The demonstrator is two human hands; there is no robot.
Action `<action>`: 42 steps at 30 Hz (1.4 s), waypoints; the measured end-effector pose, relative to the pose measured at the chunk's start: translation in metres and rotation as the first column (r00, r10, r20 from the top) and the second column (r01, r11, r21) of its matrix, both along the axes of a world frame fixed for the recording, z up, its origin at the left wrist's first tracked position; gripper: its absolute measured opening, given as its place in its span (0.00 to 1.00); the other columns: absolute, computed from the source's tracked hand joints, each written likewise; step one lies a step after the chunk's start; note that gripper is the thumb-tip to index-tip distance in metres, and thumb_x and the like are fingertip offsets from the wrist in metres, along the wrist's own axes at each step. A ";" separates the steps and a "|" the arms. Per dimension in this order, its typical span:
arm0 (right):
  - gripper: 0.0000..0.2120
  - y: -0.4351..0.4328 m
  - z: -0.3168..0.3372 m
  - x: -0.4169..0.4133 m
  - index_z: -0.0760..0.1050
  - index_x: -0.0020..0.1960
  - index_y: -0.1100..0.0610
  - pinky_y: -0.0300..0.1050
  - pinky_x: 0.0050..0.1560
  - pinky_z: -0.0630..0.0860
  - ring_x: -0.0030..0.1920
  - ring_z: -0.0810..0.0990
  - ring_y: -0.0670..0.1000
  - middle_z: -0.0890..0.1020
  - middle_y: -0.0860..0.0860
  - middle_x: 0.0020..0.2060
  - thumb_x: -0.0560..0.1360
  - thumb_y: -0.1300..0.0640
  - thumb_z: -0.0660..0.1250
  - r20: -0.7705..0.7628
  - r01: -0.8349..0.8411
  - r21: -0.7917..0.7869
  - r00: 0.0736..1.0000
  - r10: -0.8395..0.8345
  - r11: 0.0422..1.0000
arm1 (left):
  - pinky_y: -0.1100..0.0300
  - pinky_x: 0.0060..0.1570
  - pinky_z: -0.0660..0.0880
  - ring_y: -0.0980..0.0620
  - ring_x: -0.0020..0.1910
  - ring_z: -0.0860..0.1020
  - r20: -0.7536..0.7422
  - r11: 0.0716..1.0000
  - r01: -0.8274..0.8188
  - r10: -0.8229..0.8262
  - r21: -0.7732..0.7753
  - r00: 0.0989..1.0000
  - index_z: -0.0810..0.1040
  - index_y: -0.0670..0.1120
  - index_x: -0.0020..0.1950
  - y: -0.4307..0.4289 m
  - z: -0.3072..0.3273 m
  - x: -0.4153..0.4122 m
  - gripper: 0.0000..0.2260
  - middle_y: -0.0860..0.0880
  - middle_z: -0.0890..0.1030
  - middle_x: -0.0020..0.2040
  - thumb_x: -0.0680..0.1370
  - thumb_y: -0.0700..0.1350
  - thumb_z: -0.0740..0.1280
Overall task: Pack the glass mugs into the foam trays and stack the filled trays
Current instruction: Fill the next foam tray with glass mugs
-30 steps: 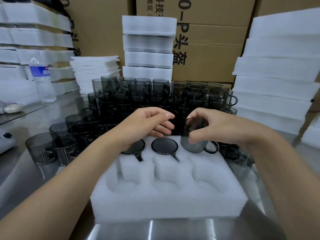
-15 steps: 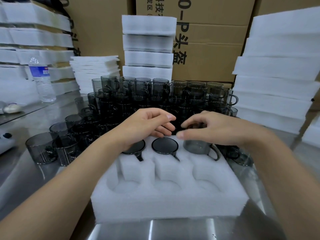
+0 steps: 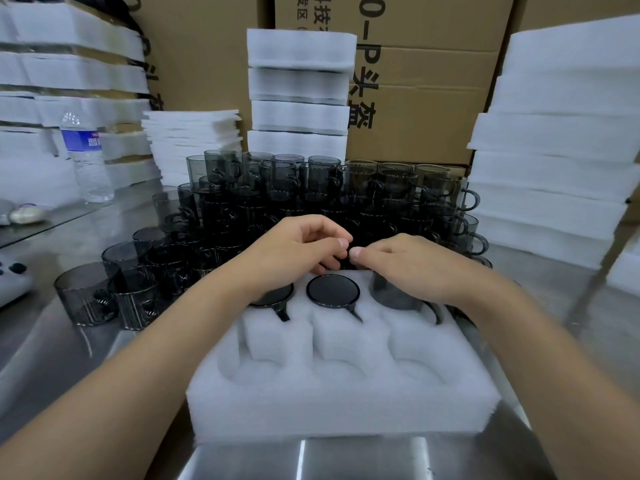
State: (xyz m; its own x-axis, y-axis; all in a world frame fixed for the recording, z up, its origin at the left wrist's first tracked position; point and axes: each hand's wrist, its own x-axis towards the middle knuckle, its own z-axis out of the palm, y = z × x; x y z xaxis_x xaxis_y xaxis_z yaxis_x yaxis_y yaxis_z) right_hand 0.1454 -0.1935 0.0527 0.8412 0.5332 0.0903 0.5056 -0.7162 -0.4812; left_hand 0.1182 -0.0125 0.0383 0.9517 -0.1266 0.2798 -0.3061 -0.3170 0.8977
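A white foam tray [image 3: 346,393] lies in front of me on the steel table. Its back row holds three dark glass mugs, upside down: the left mug [image 3: 273,295], the middle mug [image 3: 332,291] and the right mug [image 3: 394,299]. The right one still stands partly out of its pocket. My right hand [image 3: 412,265] lies over its top and presses on it, fingers stretched to the left. My left hand [image 3: 294,251] hovers over the left mug, fingers loosely curled, holding nothing I can see. The front pockets hold nothing.
Several loose dark glass mugs [image 3: 311,188] are stacked behind and left of the tray. Foam tray stacks stand behind the mugs [image 3: 299,88], at the right [image 3: 561,150] and at the left [image 3: 69,81]. A water bottle [image 3: 86,157] stands far left; cardboard boxes [image 3: 426,98] fill the back.
My right hand has lowered the right mug into its back-row pocket and flattened over its top. The left hand has barely moved.
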 end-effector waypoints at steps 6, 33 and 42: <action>0.18 0.009 -0.007 0.003 0.70 0.39 0.47 0.41 0.42 0.67 0.45 0.72 0.46 0.74 0.43 0.39 0.82 0.43 0.50 -0.002 -0.026 -0.234 1.000 0.026 0.972 | 0.68 0.37 0.75 0.61 0.36 0.80 0.014 0.999 -0.014 0.014 0.030 1.000 0.81 0.50 0.44 0.000 -0.001 0.002 0.08 0.54 0.82 0.38 0.78 0.38 0.66; 0.24 0.006 -0.018 0.004 0.61 0.40 0.44 0.47 0.48 0.65 0.49 0.69 0.48 0.68 0.42 0.42 0.70 0.28 0.38 0.091 -0.075 -0.381 0.989 0.118 0.922 | 0.71 0.40 0.72 0.65 0.36 0.77 0.023 0.990 0.002 -0.005 0.138 1.000 0.82 0.52 0.41 0.000 -0.005 0.005 0.09 0.59 0.81 0.35 0.77 0.41 0.67; 0.24 0.005 -0.021 0.007 0.63 0.43 0.43 0.47 0.50 0.65 0.53 0.70 0.48 0.69 0.43 0.45 0.70 0.28 0.38 0.109 -0.081 -0.370 0.986 0.130 0.925 | 0.64 0.42 0.73 0.61 0.36 0.75 0.190 0.935 -0.118 0.056 0.335 0.980 0.81 0.52 0.45 0.000 -0.001 -0.006 0.05 0.56 0.80 0.38 0.77 0.42 0.68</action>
State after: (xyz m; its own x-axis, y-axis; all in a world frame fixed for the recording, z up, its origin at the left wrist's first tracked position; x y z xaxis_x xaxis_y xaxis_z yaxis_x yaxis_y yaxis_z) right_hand 0.1524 -0.1888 0.0317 0.7725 0.6347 -0.0226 0.6278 -0.7685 -0.1239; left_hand 0.1123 -0.0121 0.0371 0.9034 -0.1632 0.3965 -0.4051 -0.6281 0.6644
